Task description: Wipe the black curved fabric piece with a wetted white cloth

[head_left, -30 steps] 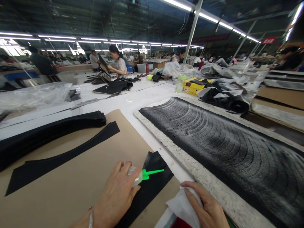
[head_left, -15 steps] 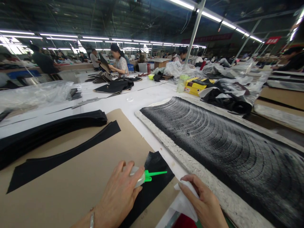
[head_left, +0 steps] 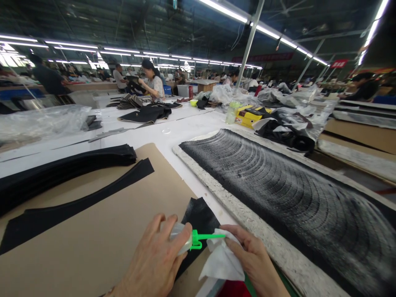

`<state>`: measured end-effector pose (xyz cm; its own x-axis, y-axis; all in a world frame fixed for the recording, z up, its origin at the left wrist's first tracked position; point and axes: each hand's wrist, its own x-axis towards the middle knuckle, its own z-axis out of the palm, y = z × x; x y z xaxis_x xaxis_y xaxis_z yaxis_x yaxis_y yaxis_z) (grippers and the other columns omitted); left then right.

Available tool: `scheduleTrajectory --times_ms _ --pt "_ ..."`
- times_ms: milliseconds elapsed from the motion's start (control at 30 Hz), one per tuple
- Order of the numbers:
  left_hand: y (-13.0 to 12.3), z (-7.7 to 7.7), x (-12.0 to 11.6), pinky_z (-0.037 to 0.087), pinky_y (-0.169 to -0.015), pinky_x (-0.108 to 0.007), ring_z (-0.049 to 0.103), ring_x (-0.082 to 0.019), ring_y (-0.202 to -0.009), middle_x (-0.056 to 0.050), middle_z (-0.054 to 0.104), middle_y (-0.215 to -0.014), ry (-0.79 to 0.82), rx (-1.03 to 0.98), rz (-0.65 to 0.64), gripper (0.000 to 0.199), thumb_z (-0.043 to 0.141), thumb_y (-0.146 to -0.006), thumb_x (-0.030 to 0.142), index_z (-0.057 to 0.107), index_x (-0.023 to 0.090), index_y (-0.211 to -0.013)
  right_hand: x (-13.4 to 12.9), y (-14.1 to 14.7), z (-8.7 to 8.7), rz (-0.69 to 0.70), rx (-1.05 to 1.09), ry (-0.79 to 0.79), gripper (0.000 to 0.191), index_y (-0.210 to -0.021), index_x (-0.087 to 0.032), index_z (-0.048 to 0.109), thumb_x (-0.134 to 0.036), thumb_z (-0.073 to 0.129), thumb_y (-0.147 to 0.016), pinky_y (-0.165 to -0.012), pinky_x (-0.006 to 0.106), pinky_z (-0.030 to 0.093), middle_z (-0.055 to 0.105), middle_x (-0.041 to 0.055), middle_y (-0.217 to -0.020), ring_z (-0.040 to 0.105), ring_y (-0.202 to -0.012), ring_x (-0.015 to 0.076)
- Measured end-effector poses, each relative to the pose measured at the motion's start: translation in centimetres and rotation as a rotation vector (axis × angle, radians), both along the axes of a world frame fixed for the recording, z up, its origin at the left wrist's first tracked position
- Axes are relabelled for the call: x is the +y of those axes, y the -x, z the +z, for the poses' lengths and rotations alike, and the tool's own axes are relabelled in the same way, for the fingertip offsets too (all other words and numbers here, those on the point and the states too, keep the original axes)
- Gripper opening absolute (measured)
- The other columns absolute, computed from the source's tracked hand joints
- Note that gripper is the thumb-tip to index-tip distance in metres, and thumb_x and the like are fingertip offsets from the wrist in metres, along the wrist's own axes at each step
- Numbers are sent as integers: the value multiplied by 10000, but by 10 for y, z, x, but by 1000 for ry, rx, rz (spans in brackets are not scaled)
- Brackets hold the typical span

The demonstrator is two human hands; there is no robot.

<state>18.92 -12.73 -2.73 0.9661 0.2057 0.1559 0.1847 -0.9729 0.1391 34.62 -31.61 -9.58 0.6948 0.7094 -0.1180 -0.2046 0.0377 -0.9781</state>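
My left hand (head_left: pixel 159 251) is closed round a clear squeeze bottle (head_left: pixel 182 238) with a green nozzle (head_left: pixel 208 236), which points to the right. In my right hand (head_left: pixel 247 251) a white cloth (head_left: pixel 221 258) is pinched between thumb and fingers, its lower part hanging down. The nozzle tip lies against the cloth, near the right thumb. Beneath the bottle is a black material piece (head_left: pixel 201 214), partly covered by the bottle and my left hand, on a brown board (head_left: pixel 102 243).
A long curved black strip (head_left: pixel 83 200) and a stack of black strips (head_left: pixel 68 167) lie at the left. On the right rests a pale padded board (head_left: pixel 210 185) bearing a black sheet with whitish arcs (head_left: pixel 278 189). A yellow box (head_left: pixel 247 117) and a person (head_left: pixel 153 84) are farther back.
My right hand has moved left with the cloth, bringing it to the nozzle tip. The bottle has shifted slightly right and down. The camera view has turned a little.
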Motion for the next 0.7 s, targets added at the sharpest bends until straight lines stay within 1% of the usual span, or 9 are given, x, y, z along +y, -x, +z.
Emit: scheduleTrajectory --times_ms 67,133,233,300,367,467,533,633,700 --pt "2 -1 -1 463 -958 -476 412 -297 -1129 -47 512 -1292 -57 -40 -19 482 523 -864 207 479 384 -1310 2 2 0 -19 71 -1 520 -1071 -150 679 -552 760 -751 -588 252 423 691 71 -857 595 -688 199" --pt "3 -1 -2 476 -943 -466 413 -292 -1118 -52 522 -1276 -120 -86 -29 489 522 -857 163 491 368 -1300 4 4 1 -56 103 15 601 -1037 -138 699 -600 806 -667 -537 226 371 678 64 -780 543 -602 161" --pt "4 -2 -3 492 -912 -452 410 -293 -1103 -59 527 -1262 -194 -141 -39 495 535 -844 133 506 356 -1285 4 5 2 -83 106 36 625 -1015 -142 713 -628 810 -634 -532 224 359 673 64 -760 520 -587 152" --pt "4 -3 -2 492 -912 -452 401 -295 -1108 -60 524 -1261 -211 -156 -42 487 535 -846 131 511 355 -1277 1 4 0 -62 71 50 592 -1018 -151 712 -621 785 -666 -544 240 380 680 69 -783 540 -607 170" --pt "2 -3 -1 489 -919 -458 393 -295 -1112 -58 520 -1263 -195 -147 -35 471 520 -857 136 511 357 -1273 -4 2 -3 -37 -18 93 542 -1046 -162 697 -609 725 -740 -558 264 409 685 72 -820 574 -649 203" --pt "-2 -5 1 482 -927 -478 392 -292 -1096 -57 522 -1253 -136 -98 1 441 496 -878 151 509 353 -1270 -12 -2 -9 -30 -181 182 458 -1115 -193 646 -564 613 -849 -623 302 460 685 69 -947 616 -769 247" --pt "-5 -5 2 473 -935 -492 389 -294 -1090 -61 530 -1233 -106 -65 32 423 485 -885 151 519 343 -1260 -16 -3 -10 -45 -250 232 413 -1140 -219 594 -542 560 -885 -655 310 473 672 53 -1011 620 -803 245" --pt "-12 -6 5 462 -939 -504 385 -301 -1089 -72 535 -1212 -83 -19 68 415 472 -889 144 532 330 -1254 -19 -5 -9 -50 -350 300 311 -1035 -233 561 -515 512 -914 -641 300 458 663 22 -911 606 -761 222" --pt "-15 -6 6 461 -928 -509 391 -304 -1075 -80 538 -1192 -70 19 81 412 461 -891 142 540 321 -1254 -20 -7 -9 -34 -393 310 281 -963 -231 557 -503 498 -923 -637 296 446 652 13 -850 595 -748 216"
